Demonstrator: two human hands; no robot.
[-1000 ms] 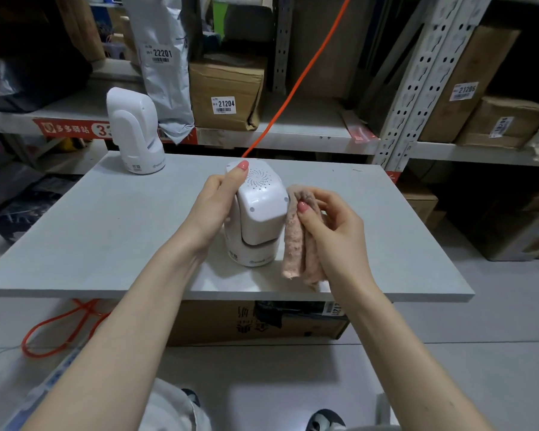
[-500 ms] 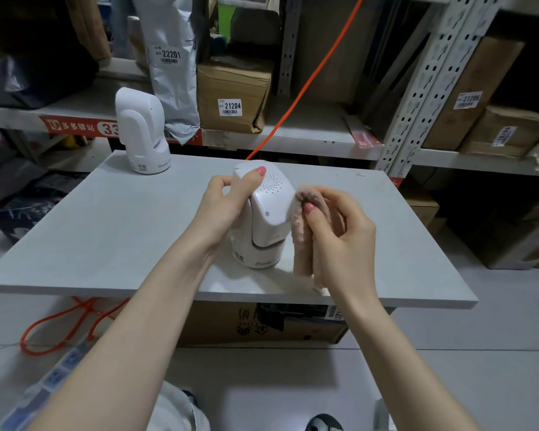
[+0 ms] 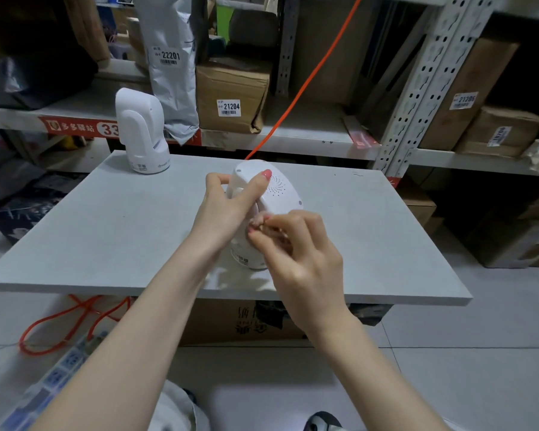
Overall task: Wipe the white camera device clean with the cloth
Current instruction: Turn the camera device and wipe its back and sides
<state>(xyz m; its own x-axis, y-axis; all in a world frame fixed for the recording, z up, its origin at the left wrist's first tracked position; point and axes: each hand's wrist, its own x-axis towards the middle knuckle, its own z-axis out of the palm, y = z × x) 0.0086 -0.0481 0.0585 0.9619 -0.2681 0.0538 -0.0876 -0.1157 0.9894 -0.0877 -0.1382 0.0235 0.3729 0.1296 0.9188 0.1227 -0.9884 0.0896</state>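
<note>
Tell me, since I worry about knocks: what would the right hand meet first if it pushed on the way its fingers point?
Probably the tilted white camera device held by the left hand; the right hand seems almost against it.

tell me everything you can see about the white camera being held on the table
The white camera device looks like smooth matte plastic: a rounded head with a circle of small holes on its upper face, above a round base that carries small dark markings. It stands on the grey table, head tilted toward the right. The left hand grips the head, thumb across the top. The right hand presses a mostly hidden pinkish cloth against its near side.
</note>
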